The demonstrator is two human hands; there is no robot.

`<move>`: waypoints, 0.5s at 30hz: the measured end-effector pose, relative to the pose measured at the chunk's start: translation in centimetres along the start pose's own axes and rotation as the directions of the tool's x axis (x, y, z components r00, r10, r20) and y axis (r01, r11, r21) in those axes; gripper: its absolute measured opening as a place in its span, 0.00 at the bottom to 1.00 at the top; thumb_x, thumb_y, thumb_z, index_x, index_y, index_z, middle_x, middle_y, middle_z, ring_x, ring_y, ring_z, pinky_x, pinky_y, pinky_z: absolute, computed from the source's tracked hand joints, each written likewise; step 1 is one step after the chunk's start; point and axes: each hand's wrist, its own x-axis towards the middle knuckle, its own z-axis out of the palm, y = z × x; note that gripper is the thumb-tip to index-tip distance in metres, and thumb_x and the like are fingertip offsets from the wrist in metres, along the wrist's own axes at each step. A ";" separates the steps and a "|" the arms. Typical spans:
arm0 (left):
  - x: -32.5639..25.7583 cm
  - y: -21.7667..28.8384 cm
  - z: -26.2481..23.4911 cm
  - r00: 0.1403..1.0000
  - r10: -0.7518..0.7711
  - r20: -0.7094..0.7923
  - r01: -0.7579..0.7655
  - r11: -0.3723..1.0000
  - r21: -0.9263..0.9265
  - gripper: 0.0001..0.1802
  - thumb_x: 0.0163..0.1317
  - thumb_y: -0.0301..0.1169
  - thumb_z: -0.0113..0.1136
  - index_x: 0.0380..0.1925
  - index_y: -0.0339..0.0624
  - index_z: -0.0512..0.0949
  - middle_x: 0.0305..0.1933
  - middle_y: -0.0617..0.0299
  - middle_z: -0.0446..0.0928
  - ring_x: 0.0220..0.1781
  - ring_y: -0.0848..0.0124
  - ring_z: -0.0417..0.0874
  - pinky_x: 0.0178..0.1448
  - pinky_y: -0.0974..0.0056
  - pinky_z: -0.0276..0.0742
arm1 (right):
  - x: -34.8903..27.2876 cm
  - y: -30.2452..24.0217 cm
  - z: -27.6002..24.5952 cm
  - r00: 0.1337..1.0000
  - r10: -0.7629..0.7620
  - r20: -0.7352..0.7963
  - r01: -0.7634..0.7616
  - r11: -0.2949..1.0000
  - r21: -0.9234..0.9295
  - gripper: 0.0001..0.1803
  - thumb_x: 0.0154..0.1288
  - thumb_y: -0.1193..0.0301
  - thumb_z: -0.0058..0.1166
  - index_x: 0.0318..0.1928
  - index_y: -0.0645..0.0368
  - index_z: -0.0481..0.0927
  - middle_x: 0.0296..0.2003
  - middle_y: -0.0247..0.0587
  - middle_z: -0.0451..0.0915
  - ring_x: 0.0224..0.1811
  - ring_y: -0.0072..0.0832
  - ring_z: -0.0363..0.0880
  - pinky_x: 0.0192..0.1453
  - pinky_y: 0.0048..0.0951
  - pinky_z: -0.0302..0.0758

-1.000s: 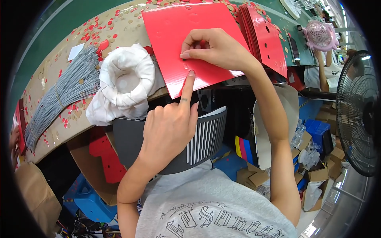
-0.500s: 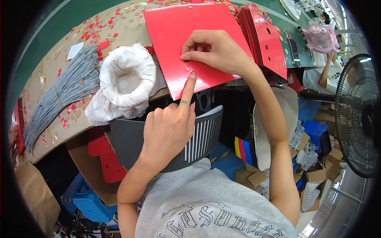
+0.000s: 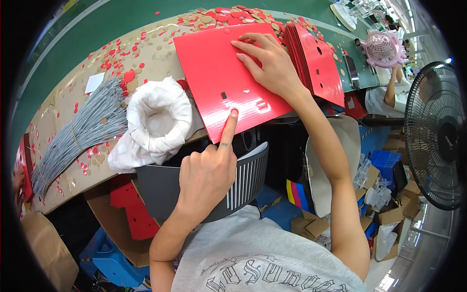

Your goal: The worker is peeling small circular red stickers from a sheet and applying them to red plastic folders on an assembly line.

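A flat red sheet [image 3: 204, 63] with a glossy surface lies at the table's front edge. It has one small dark rectangular hole and several faint round and rectangular outlines. My left hand [image 3: 206, 170] points with its index finger stretched, the tip pressing on the sheet near its front edge; the other fingers are curled and hold nothing. Farther back on the same sheet rests my right hand [image 3: 275, 68], fingers spread and slightly bent, with nothing seen in them. Just right of the sheet stands a stack of red sheets [image 3: 318, 68] with dark holes.
A white cloth ring [image 3: 160, 121] and a bundle of grey ties [image 3: 80, 134] lie at left. Red and brown discs [image 3: 233, 17] litter the far table. A black fan [image 3: 433, 136] stands at right, cartons [image 3: 389, 219] below. Another person's hand [image 3: 18, 180] shows at far left.
My right hand has left its pinch beside the dark hole, opened its fingers and moved to the sheet's far part. The hole now shows uncovered. My left index finger remains on the sheet.
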 end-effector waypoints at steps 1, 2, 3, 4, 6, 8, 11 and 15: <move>0.0 0.1 0.0 1.000 -0.001 0.004 0.001 1.000 -0.007 0.39 0.61 0.28 0.59 0.75 0.46 0.64 0.11 0.56 0.71 0.10 0.60 0.75 0.19 0.56 0.74 | 0.0 0.1 0.0 1.000 0.012 0.003 -0.012 1.000 0.002 0.13 0.67 0.64 0.60 0.48 0.53 0.89 0.50 0.36 0.81 0.54 0.34 0.79 0.57 0.36 0.79; 0.0 0.1 -0.1 1.000 0.000 0.007 0.000 1.000 -0.013 0.39 0.60 0.27 0.58 0.75 0.46 0.64 0.11 0.56 0.71 0.10 0.61 0.75 0.19 0.56 0.75 | 0.1 0.3 -0.2 1.000 0.014 0.002 -0.014 1.000 0.000 0.13 0.67 0.64 0.60 0.48 0.53 0.89 0.50 0.36 0.81 0.54 0.34 0.79 0.57 0.36 0.79; 0.0 0.3 -0.1 1.000 0.004 0.007 -0.004 1.000 -0.014 0.39 0.60 0.27 0.58 0.75 0.46 0.64 0.11 0.56 0.71 0.10 0.61 0.75 0.19 0.56 0.75 | 0.4 0.8 -0.5 1.000 0.011 0.020 -0.010 0.999 -0.044 0.12 0.67 0.64 0.60 0.47 0.51 0.89 0.50 0.36 0.81 0.54 0.33 0.79 0.56 0.36 0.80; 0.1 0.2 -0.1 1.000 0.000 0.001 0.000 1.000 -0.016 0.39 0.60 0.27 0.58 0.75 0.47 0.63 0.11 0.56 0.71 0.10 0.61 0.75 0.19 0.56 0.75 | 0.8 0.9 -0.9 0.999 0.012 0.034 -0.009 0.996 -0.092 0.11 0.67 0.64 0.60 0.45 0.49 0.90 0.49 0.36 0.81 0.53 0.32 0.80 0.55 0.36 0.80; 0.2 0.0 -0.1 1.000 0.010 -0.010 -0.011 1.000 -0.018 0.39 0.60 0.27 0.58 0.75 0.47 0.63 0.11 0.56 0.71 0.10 0.60 0.75 0.19 0.55 0.75 | 1.6 0.6 -1.6 0.992 0.055 0.117 -0.044 0.994 -0.097 0.12 0.68 0.63 0.60 0.49 0.48 0.90 0.51 0.36 0.81 0.54 0.34 0.80 0.56 0.36 0.79; 0.0 -0.3 0.0 0.999 -0.003 -0.039 0.001 0.998 -0.056 0.40 0.60 0.27 0.58 0.75 0.47 0.63 0.11 0.56 0.71 0.10 0.60 0.76 0.19 0.55 0.75 | 2.7 -0.5 -2.3 0.963 0.111 0.245 -0.083 0.989 -0.118 0.13 0.68 0.63 0.60 0.50 0.46 0.89 0.51 0.35 0.81 0.53 0.36 0.81 0.55 0.35 0.81; 0.0 -0.2 0.0 1.000 -0.004 -0.024 0.003 0.999 -0.035 0.39 0.61 0.28 0.58 0.75 0.48 0.63 0.11 0.55 0.72 0.11 0.57 0.77 0.21 0.53 0.76 | 3.0 -0.3 -2.2 0.967 -0.028 0.252 0.065 0.988 -0.143 0.11 0.65 0.66 0.59 0.45 0.50 0.91 0.51 0.34 0.82 0.52 0.33 0.83 0.53 0.37 0.82; -0.3 -0.3 0.4 1.000 0.009 -0.025 -0.011 0.999 -0.049 0.39 0.61 0.28 0.57 0.75 0.49 0.62 0.11 0.54 0.73 0.12 0.56 0.78 0.22 0.52 0.77 | 4.4 1.4 -2.4 0.919 0.029 0.394 -0.044 0.999 0.029 0.14 0.62 0.69 0.63 0.49 0.51 0.89 0.47 0.37 0.83 0.47 0.35 0.84 0.55 0.37 0.80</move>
